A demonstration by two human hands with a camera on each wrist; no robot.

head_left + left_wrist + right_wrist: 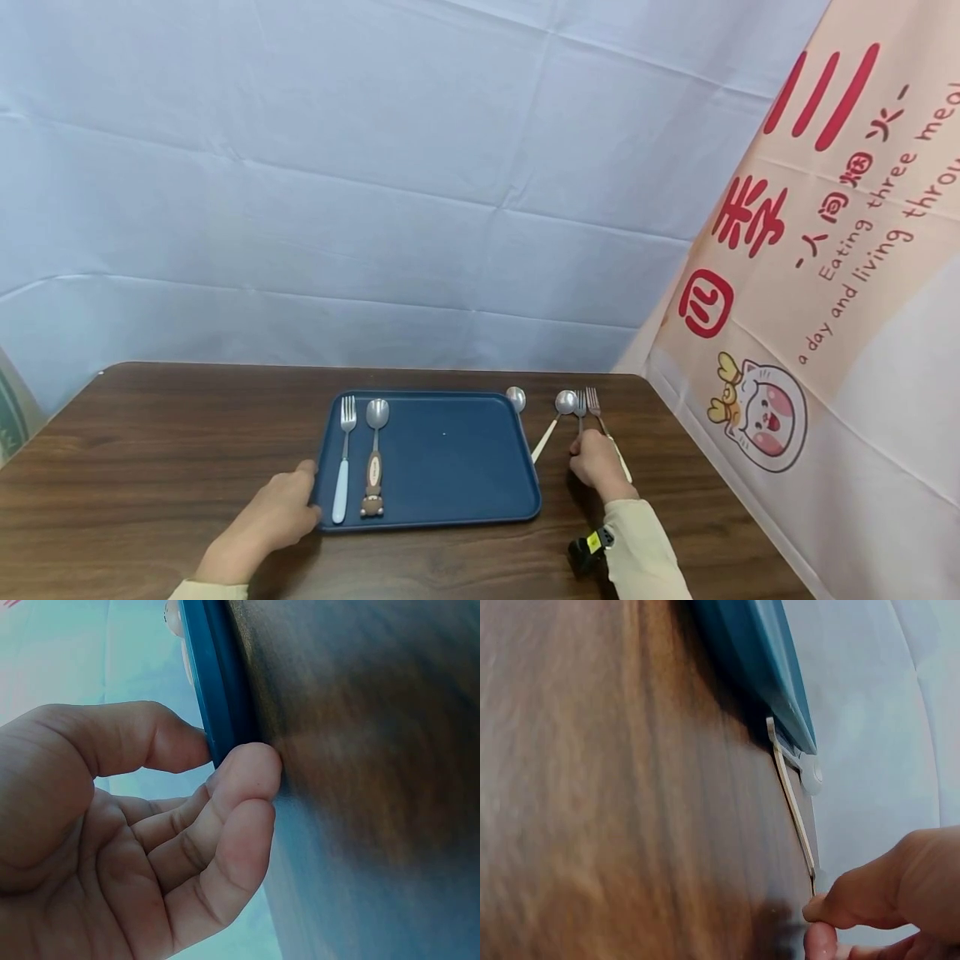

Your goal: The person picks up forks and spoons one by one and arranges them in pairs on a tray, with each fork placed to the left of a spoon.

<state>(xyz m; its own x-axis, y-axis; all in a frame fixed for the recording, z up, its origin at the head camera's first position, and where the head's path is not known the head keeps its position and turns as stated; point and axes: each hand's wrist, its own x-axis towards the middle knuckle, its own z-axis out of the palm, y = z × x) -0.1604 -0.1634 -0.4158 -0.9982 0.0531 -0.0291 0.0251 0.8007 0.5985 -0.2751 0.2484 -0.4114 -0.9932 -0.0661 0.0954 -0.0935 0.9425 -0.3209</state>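
Observation:
My left hand grips the near left rim of a dark blue tray. The left wrist view shows the thumb on one side of the tray edge and fingertips on the other. On the tray's left side lie a fork with a light blue handle and a spoon with a brown bear handle. Right of the tray, my right hand pinches a fork whose handle is hidden by the fingers. Beside it lie a cream-handled spoon and another fork with a pale handle.
Another spoon lies at the tray's back right corner, partly hidden by it. All of this is on a dark wooden table. A pale cloth hangs behind, and a printed cloth on the right.

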